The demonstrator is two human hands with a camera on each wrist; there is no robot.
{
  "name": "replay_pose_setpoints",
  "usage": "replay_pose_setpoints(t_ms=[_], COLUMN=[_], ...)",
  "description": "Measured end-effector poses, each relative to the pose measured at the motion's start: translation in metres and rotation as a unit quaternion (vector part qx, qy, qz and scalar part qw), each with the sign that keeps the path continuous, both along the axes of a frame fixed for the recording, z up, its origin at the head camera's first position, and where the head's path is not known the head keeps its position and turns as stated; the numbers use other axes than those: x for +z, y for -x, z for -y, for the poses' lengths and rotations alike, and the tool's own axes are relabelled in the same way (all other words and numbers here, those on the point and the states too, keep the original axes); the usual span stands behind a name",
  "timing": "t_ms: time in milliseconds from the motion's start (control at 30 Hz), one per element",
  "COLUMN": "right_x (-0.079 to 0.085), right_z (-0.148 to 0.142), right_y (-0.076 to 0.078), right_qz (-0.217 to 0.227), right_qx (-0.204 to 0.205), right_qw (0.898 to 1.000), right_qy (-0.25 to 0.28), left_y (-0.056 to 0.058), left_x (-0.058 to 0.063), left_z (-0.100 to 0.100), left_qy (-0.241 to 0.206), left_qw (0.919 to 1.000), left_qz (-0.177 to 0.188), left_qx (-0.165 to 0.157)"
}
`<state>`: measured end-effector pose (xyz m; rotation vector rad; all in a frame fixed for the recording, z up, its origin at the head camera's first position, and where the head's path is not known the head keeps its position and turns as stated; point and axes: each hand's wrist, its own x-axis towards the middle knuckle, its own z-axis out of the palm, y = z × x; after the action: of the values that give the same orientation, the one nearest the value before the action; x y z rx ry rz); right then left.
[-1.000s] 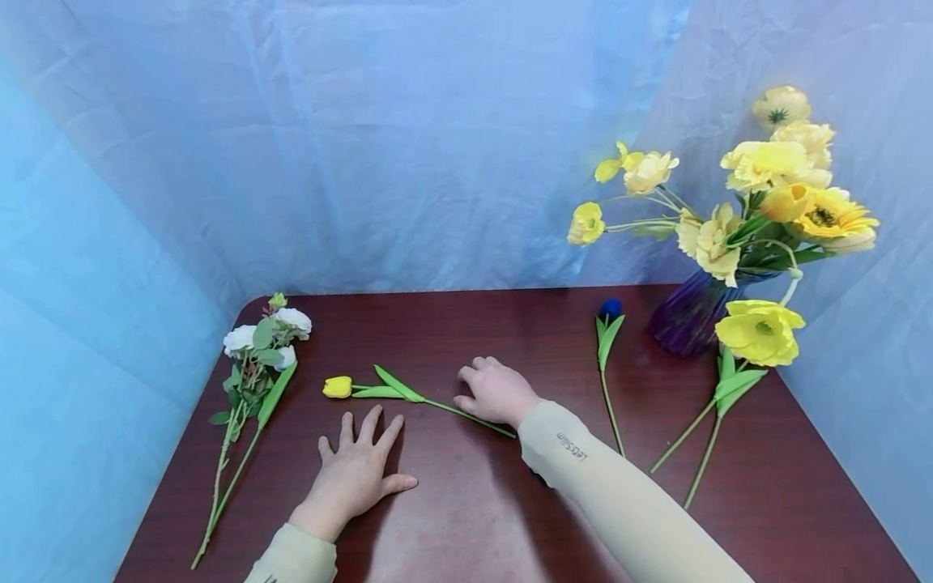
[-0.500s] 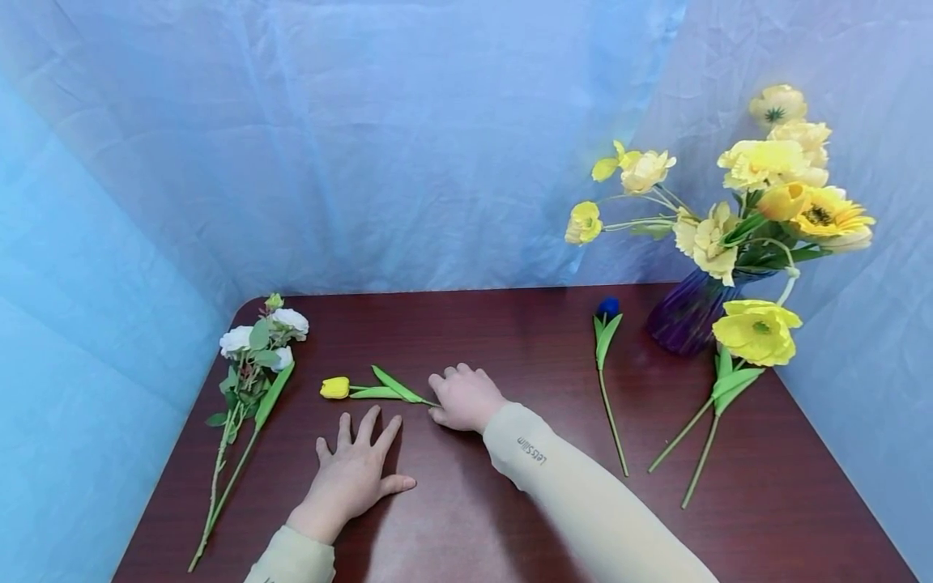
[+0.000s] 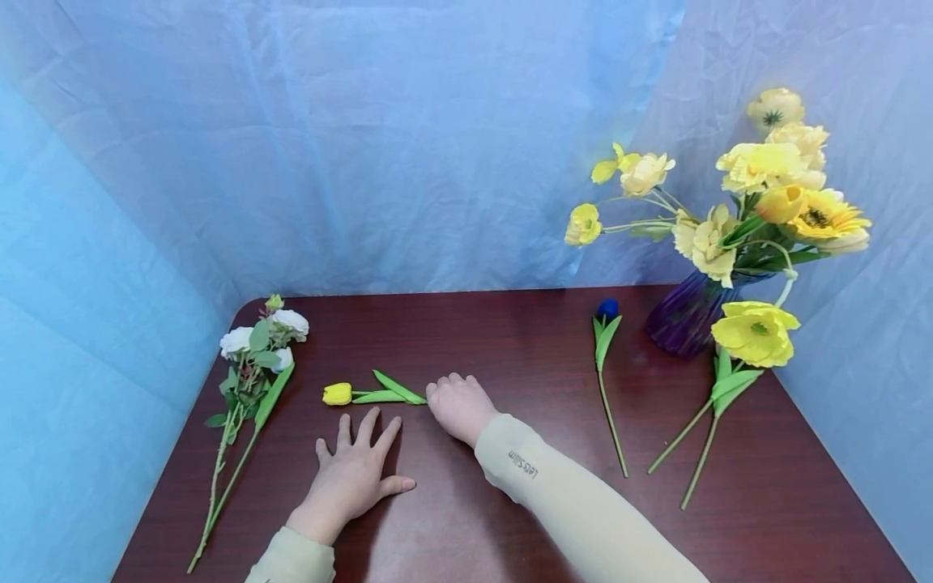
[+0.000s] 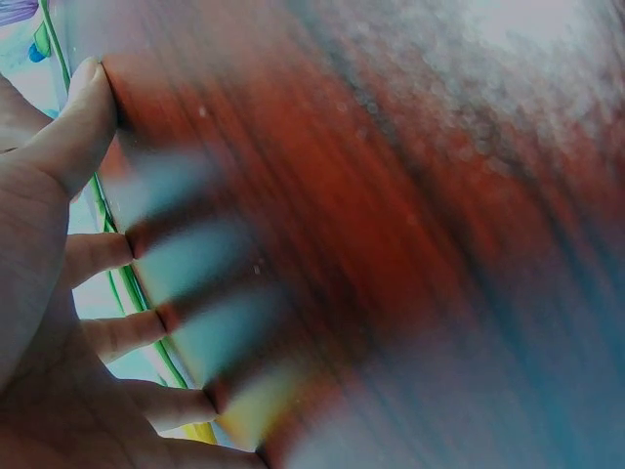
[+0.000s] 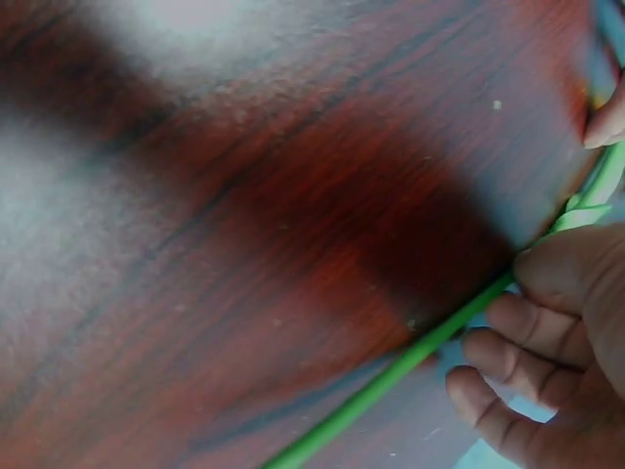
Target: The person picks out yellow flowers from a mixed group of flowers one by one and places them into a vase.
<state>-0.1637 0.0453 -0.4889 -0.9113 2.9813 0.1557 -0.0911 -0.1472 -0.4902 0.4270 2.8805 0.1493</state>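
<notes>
A yellow tulip with two green leaves lies sideways across the middle of the dark table. My right hand pinches its green stem just below the leaves, thumb against the stem and fingers curled in the right wrist view. In the head view that hand hides part of the stem. My left hand rests on the table with fingers spread, just in front of the tulip, holding nothing. In the left wrist view the fingertips touch the tabletop, and the green stem shows beyond them.
White roses on long stems lie at the left. A blue tulip lies right of centre. A purple glass vase full of yellow flowers stands at the back right, two green stems in front of it. A blue cloth hangs behind.
My right hand has moved left along the tulip's stem and its fingers have curled in around it. The tulip has hardly shifted. My left hand has stayed put.
</notes>
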Motion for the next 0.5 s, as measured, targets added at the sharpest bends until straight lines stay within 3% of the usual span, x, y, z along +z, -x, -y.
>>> replay_pose_setpoints(t_ms=[100, 233, 367, 500], right_x=[0.002, 0.004, 0.004, 0.005], right_z=[0.001, 0.000, -0.008, -0.023], right_y=[-0.001, 0.000, 0.002, 0.003], right_qz=[-0.017, 0.002, 0.025, 0.010], right_qx=[-0.005, -0.033, -0.066, -0.077], right_qw=[1.000, 0.999, 0.997, 0.997], right_qy=[-0.016, -0.029, -0.019, -0.001], left_y=[-0.001, -0.002, -0.002, -0.002], left_x=[0.001, 0.002, 0.002, 0.003], left_z=[0.000, 0.000, 0.000, -0.001], left_qy=[-0.003, -0.010, -0.013, -0.013], left_qw=[1.0000, 1.0000, 0.9999, 0.9999], left_qz=[0.001, 0.000, 0.002, 0.007], left_qx=[0.001, 0.000, 0.000, 0.003])
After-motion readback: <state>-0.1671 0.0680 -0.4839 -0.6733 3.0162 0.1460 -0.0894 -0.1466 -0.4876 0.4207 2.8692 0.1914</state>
